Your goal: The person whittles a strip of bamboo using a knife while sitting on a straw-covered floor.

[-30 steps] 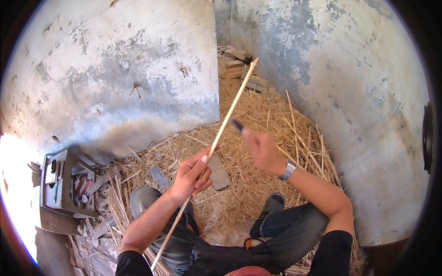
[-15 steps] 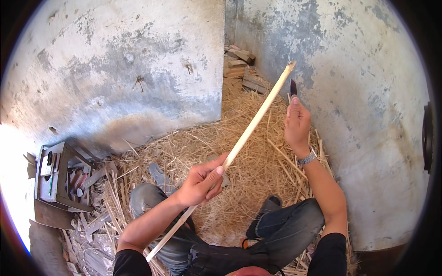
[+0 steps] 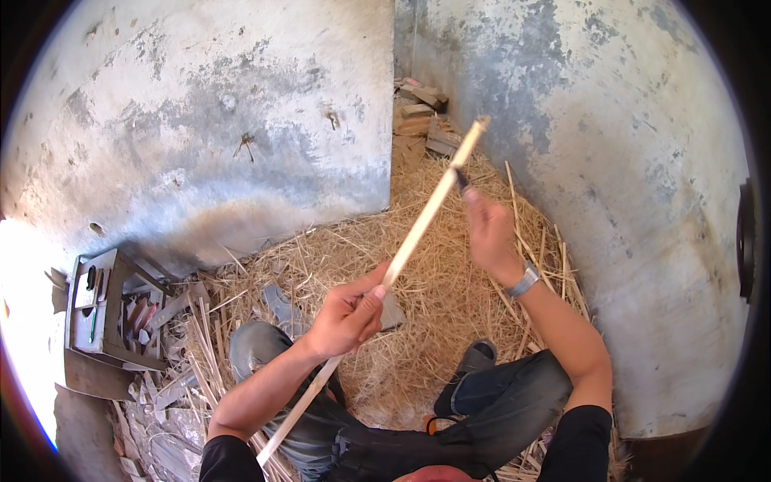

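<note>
A long pale wooden stick (image 3: 422, 223) slants from my lap up toward the far right, its far tip rough and darker. My left hand (image 3: 347, 320) is closed round its middle, thumb on top. In my right hand (image 3: 491, 234) is a knife (image 3: 461, 179) with a dark blade, held by its handle, which my fingers hide. The blade meets the stick, or lies just beside it, a little below the far tip; blur keeps me from telling which. A metal-banded watch (image 3: 524, 279) circles my right wrist.
Straw-like shavings (image 3: 361, 241) cover the floor between my legs. Walls rise ahead (image 3: 201, 104) and at right (image 3: 642, 201). A small wooden cabinet (image 3: 104, 313) with tools stands at left. Bricks (image 3: 422, 100) are piled in the far corner; thin strips (image 3: 564, 269) lie along the right wall.
My right hand has moved left and nearer to me, bringing the knife from beside the stick to its upper part. The stick's far tip has shifted left and slightly down.
</note>
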The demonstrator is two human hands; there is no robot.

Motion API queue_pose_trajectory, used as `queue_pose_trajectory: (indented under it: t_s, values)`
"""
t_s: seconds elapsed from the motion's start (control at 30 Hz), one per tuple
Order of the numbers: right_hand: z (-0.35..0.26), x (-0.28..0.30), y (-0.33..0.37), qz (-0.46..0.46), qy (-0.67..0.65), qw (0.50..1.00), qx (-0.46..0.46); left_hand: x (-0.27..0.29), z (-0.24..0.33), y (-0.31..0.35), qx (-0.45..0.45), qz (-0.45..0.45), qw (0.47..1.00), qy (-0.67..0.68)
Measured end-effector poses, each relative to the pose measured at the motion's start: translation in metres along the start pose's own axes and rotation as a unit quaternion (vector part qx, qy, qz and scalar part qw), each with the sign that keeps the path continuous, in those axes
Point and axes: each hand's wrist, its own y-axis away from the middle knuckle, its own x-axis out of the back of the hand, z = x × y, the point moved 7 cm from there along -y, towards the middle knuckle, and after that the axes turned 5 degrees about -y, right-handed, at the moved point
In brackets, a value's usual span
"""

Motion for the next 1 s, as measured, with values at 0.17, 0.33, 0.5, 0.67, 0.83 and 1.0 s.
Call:
queue_pose_trajectory:
  t_s: [0.17,0.33,0.5,0.67,0.83,1.0]
  values:
    - [-0.017,-0.002,0.013,0.002,0.02,1.0,-0.009,-0.009,-0.004,0.001,0.001,-0.001,0.999,-0.038]
    - [-0.058,-0.064,0.052,-0.106,-0.034,0.989,0.093,0.004,-0.021,-0.01,0.025,0.029,0.999,-0.038]
    - [-0.001,-0.006,0.015,-0.007,0.003,0.998,-0.068,-0.014,-0.018,-0.008,0.032,0.002,0.999,0.014]
    - [-0.043,-0.051,0.054,-0.087,-0.028,0.995,0.037,-0.018,-0.014,-0.011,0.056,-0.001,0.996,0.062]
    - [-0.05,-0.062,0.041,-0.102,-0.049,0.991,0.069,-0.005,-0.012,-0.018,0.063,0.031,0.989,0.134]
    - [0.0,0.0,0.008,0.042,0.018,0.998,-0.047,-0.015,-0.013,-0.015,0.03,0.023,0.999,0.031]
